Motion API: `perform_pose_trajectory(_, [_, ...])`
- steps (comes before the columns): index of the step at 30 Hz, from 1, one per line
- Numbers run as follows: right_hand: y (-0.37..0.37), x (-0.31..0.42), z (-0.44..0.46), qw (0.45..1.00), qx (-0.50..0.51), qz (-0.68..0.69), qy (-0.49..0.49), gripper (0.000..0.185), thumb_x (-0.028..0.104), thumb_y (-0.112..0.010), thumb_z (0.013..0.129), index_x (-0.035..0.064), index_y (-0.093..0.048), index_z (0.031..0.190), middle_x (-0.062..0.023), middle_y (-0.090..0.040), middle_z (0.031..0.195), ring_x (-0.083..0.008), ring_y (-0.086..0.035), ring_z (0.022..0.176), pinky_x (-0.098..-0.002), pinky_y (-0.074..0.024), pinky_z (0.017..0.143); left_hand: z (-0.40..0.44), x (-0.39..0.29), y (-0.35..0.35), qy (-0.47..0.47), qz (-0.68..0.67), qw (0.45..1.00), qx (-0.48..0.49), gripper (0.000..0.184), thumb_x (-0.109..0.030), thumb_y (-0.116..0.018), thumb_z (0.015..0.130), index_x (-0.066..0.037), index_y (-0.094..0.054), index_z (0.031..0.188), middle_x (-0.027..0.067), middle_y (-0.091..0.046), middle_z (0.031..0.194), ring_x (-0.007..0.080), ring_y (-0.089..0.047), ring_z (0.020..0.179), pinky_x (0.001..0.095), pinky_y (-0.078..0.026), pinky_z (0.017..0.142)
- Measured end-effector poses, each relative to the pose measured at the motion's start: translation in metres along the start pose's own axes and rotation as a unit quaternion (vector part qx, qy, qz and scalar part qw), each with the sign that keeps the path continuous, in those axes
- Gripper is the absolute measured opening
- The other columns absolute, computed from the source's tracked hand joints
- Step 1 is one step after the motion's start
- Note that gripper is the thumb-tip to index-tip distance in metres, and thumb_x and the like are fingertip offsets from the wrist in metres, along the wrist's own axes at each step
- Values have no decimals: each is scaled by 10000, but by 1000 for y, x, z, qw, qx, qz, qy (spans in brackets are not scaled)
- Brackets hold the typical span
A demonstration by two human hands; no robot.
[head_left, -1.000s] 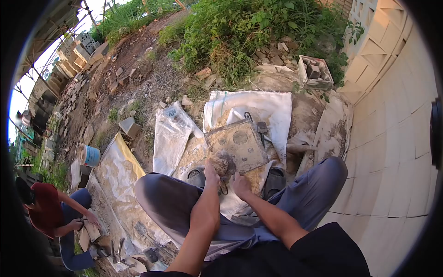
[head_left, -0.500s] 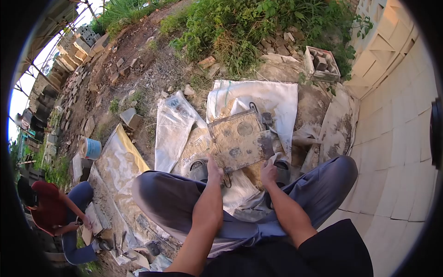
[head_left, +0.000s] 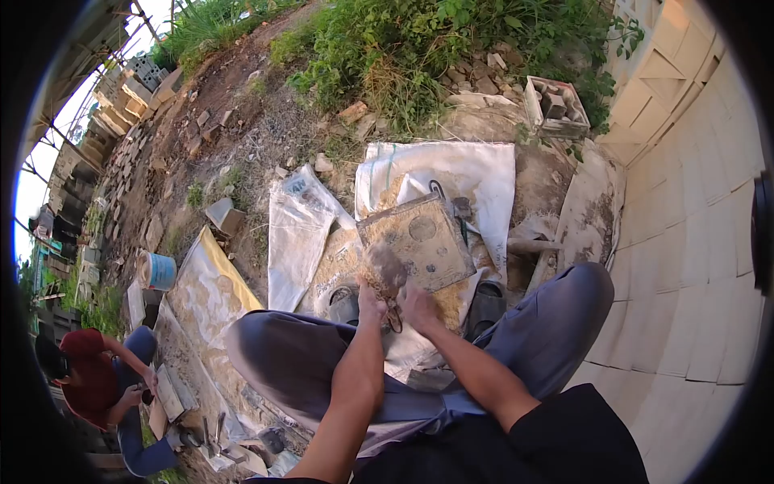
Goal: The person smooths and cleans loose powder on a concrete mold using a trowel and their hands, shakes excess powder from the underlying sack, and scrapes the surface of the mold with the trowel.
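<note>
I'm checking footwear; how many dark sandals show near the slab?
2: left sandal left of the left hand, right sandal right of the right hand. Others may be hidden.

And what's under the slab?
Past the edges of the slab, a white sack and tan grit show; whatever lies directly beneath is covered.

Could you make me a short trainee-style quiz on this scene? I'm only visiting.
1. True or false: the co-worker wears a dark red shirt.
2. Multiple choice: the biggest mark on the slab is A) round, B) square, C) star-shaped.
3. Which is nearer the bucket: the person's left hand or right hand?
Key: 1. True. 2. A. 3. The left hand.
</note>
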State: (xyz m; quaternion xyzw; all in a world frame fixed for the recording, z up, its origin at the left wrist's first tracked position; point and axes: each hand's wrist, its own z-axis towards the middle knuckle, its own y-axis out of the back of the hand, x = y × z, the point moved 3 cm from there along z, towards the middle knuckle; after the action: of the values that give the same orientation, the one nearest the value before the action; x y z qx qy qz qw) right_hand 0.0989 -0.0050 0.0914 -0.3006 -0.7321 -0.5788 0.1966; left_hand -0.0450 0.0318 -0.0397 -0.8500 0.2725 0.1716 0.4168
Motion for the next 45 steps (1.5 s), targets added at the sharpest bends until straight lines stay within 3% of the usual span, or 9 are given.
perform_pose_trajectory(4, [53, -46, 78, 974, -188, 56, -109, 291, 294, -514, 896, 16, -583, 946, -280, -635, 859, -448, -622, 833, -530, -478, 743, -45, -40, -54, 55, 30, 994, -86, 766, -614, -387, 922, -92, -241, 1463, 106, -321, 1485, 311, -385, 1316, 529, -309, 1063])
perform_pose_trajectory(11, [11, -30, 65, 993, -79, 0, -82, 321, 322, -503, 906, 14, -556, 982, -262, -641, 894, -440, -628, 849, -517, -492, 758, 79, -17, 18, 20, 34, 999, -4, 882, -646, -448, 880, -85, -145, 1490, 97, -90, 1566, 264, -188, 1413, 496, -152, 1119])
perform_pose_trajectory(17, [-23, 13, 12, 998, 53, -4, 20, 343, 345, -523, 895, 9, -577, 941, -264, -640, 862, -441, -623, 828, -512, -490, 750, 52, -25, -1, 28, 26, 992, -119, 642, -532, -415, 938, -65, -367, 1374, 110, -428, 1353, 282, -451, 1207, 437, -355, 1021])
perform_pose_trajectory(23, [26, -6, 69, 978, -136, 148, -49, 407, 351, -530, 894, -37, -642, 844, -260, -644, 781, -425, -635, 794, -474, -493, 718, 24, -73, -61, -146, -247, 933, -219, 487, -450, -439, 972, 7, -530, 1116, 138, -664, 955, 224, -654, 796, 249, -527, 739])
perform_pose_trajectory(29, [54, -35, 94, 959, -81, 243, -122, 392, 338, -541, 904, -45, -614, 871, -252, -645, 761, -429, -635, 814, -468, -489, 731, 38, -73, -146, -174, 211, 961, -35, 437, -358, -446, 991, 40, -625, 966, 128, -670, 953, 162, -629, 753, 236, -496, 693])
perform_pose_trajectory(33, [81, -19, 74, 977, -156, 123, -80, 347, 307, -535, 912, -32, -586, 964, -256, -649, 813, -424, -633, 851, -458, -487, 746, 27, -65, -144, -341, 442, 829, -7, 373, -325, -495, 965, -71, -606, 1214, 126, -632, 1180, 201, -587, 1086, 347, -425, 942])
perform_pose_trajectory(36, [90, -12, 80, 977, -182, 113, 3, 370, 314, -532, 914, -34, -539, 1041, -265, -647, 857, -432, -619, 901, -452, -478, 779, -5, -53, -140, -353, 771, 527, -55, 588, -395, -506, 912, -109, -385, 1411, 114, -273, 1515, 270, -169, 1424, 474, -91, 1154])
perform_pose_trajectory(40, [82, -51, 120, 968, -194, 152, -44, 376, 323, -522, 922, -32, -515, 1048, -210, -637, 765, -331, -653, 692, -414, -505, 602, -6, -19, -177, -427, 792, 418, 125, 601, -384, -425, 942, -138, -264, 1466, 74, -154, 1557, 259, -124, 1438, 458, -61, 1166])
perform_pose_trajectory(45, [80, -93, 125, 943, -239, 211, -98, 302, 273, -498, 946, -10, -519, 1050, -109, -577, 667, -167, -523, 423, -334, -438, 383, 18, -15, -175, -352, 857, 362, 105, 582, -389, -337, 965, -159, -216, 1486, 35, -142, 1564, 247, -102, 1443, 466, -37, 1166])
